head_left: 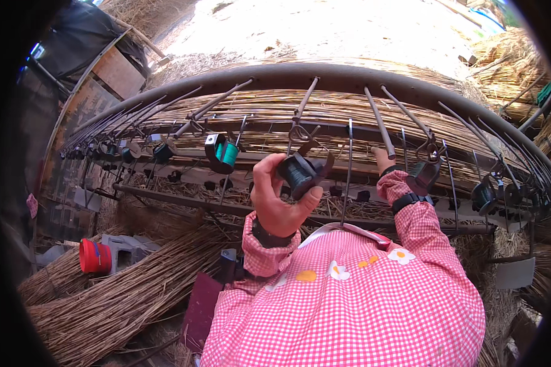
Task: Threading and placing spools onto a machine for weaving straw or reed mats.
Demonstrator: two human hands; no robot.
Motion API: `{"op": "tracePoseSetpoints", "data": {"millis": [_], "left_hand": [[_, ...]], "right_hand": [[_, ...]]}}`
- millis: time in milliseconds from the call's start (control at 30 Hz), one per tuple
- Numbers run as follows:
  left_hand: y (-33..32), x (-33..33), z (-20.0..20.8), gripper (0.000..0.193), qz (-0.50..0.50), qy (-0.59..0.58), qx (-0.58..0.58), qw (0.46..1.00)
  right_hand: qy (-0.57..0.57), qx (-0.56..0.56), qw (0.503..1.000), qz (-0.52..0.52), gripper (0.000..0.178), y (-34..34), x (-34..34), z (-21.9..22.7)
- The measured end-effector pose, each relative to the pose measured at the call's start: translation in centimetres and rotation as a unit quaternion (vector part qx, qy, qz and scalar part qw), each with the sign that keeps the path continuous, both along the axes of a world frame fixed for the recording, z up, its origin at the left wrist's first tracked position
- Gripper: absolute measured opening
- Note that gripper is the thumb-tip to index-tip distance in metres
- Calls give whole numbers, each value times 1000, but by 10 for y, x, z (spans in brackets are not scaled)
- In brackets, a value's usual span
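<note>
My left hand [278, 205] grips a spool of dark green thread [297, 176] in a metal bracket, thumb on one side and fingers on the other. The spool hangs just below a hooked metal rod [306, 98] of the long frame. Farther right, my right hand [382, 160] reaches in at the reeds [349, 113], behind a slanting rod [379, 119]; its fingers are mostly hidden. A bright green thread spool [228, 153] in its bracket hangs to the left of my left hand. Beside my right wrist hangs another dark spool holder [423, 174].
A thick curved pipe [349, 79] spans the frame, with several rods and spools along it. At lower left lie reed bundles [122, 293], a red bucket [95, 255] and a grey concrete block [128, 252]. More reeds [508, 67] are heaped at far right.
</note>
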State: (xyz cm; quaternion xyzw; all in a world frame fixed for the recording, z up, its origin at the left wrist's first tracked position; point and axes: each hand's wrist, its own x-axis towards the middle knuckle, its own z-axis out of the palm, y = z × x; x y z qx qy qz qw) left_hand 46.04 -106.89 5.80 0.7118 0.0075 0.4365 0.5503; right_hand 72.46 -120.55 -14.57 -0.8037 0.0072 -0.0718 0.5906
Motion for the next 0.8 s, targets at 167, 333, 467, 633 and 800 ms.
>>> {"op": "tracePoseSetpoints", "data": {"millis": [167, 333, 467, 633, 800], "left_hand": [[12, 13, -35, 73, -232, 94, -188, 950], [-2, 22, -52, 58, -386, 275, -155, 867], [-38, 39, -40, 64, -462, 292, -57, 836], [-98, 79, -19, 85, -421, 116, -50, 898], [-155, 92, -2, 63, -379, 52, -300, 874]], "right_hand": [[334, 22, 904, 267, 22, -3, -51, 36], [304, 51, 860, 406, 25, -43, -130, 41], [182, 76, 866, 460, 24, -77, -201, 75], [277, 184, 810, 482, 26, -99, -233, 114], [244, 269, 757, 543, 31, -128, -210, 129]]}}
